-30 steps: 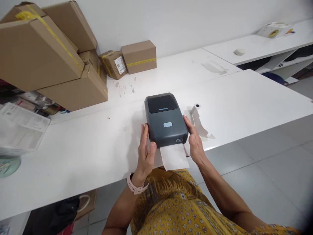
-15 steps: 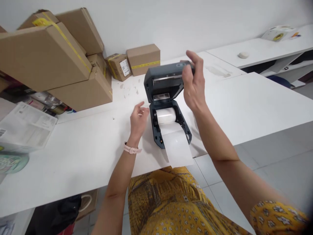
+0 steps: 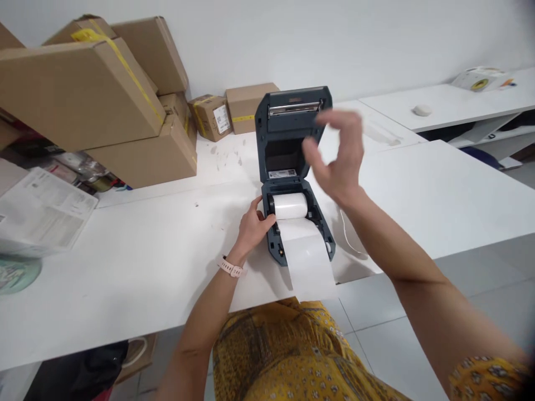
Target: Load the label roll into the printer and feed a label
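Note:
A dark grey label printer (image 3: 273, 245) stands on the white table, its lid (image 3: 288, 125) tipped up and back. Inside lies a white label roll (image 3: 290, 206), and a strip of labels (image 3: 311, 267) runs from it over the printer's front and past the table edge. My left hand (image 3: 253, 225) grips the printer's left side wall, thumb over the rim by the roll. My right hand (image 3: 340, 159) is in the air just right of the lid, thumb and fingers apart, slightly blurred, with nothing in it.
Cardboard boxes (image 3: 125, 100) are stacked at the back left, with smaller boxes (image 3: 211, 117) against the wall. A clear plastic-wrapped package (image 3: 45, 211) lies at the left. A white cable (image 3: 349, 236) runs right of the printer. A white round object (image 3: 422, 110) sits on the right-hand counter.
The lid has swung further up and back, and my right hand has let go of it. My left hand has moved right and taken hold of the printer's side.

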